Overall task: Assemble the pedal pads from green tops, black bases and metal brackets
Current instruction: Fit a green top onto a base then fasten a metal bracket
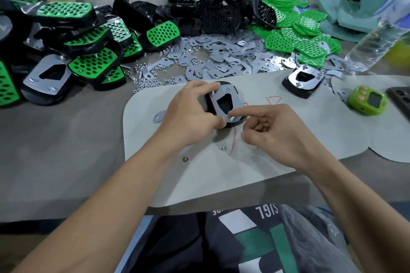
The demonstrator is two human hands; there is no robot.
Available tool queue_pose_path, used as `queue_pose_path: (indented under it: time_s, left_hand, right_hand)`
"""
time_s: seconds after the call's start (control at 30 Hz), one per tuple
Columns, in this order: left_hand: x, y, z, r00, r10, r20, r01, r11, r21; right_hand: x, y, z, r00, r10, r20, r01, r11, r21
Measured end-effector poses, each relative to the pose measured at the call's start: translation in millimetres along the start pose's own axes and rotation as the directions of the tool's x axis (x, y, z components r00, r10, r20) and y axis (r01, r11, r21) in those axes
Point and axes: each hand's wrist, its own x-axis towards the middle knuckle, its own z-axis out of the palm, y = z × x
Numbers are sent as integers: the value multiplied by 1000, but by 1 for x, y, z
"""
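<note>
Holding the upside-down pedal pad [225, 84] on the pale mat [266, 157] mid-bench [66, 139], left hand [190, 108] has its grip wrapped round the black base [236, 122], metal bracket [235, 101] facing up. Right hand [281, 135] pokes one straight fingertip [239, 112] onto the nut [232, 118] at the bracket's near corner. Its other fingers curl, and I can't tell if that grip holds anything.

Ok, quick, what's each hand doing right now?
Left hand: grips the pedal pad.
Right hand: index fingertip on a nut; other fingers curled, contents cannot be told.
</note>
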Motion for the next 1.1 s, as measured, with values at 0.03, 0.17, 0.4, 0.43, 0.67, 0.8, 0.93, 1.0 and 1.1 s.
queue_pose_path:
  time_s: [0.03,0.17,0.4,0.43,0.67,0.8,0.93,1.0,1.1]
  left_hand:
    - [0,0,0,1000,-2,1,2,1000,5]
    - [1,2,-1,1000,-17,8,17,1000,8]
    - [1,3,-1,1000,-14,-1,14,1000,24]
    - [0,4,-1,1000,-13,0,13,999,31]
    - [0,2,-1,1000,0,9,0,999,38]
    - [1,-1,0,1000,2,12,-2,1000,6]
    - [1,-1,0,1000,14,21,-14,1000,3]
    - [2,-2,0,1000,16,25,-16,1000,-3]
    - [4,-3,-1,1000,20,23,-20,1000,0]
  right_hand:
    - [0,-1,2,1000,8,-15,-8,1000,8]
    - [-4,-6,8,996,39,-76,-34,997,70]
    - [-14,-11,24,975,76,-207,-64,996,65]
    - [-15,-12,26,973,71,-220,-63,997,43]
    - [-16,-17,20,944,2,-331,-82,970,-229]
    - [0,-27,10,948,-238,-210,101,854,-511]
    - [17,-39,9,978,-203,43,168,651,-740]
    - [17,-46,13,973,-200,118,210,545,-812]
    - [19,-57,15,975,-163,153,215,499,-840]
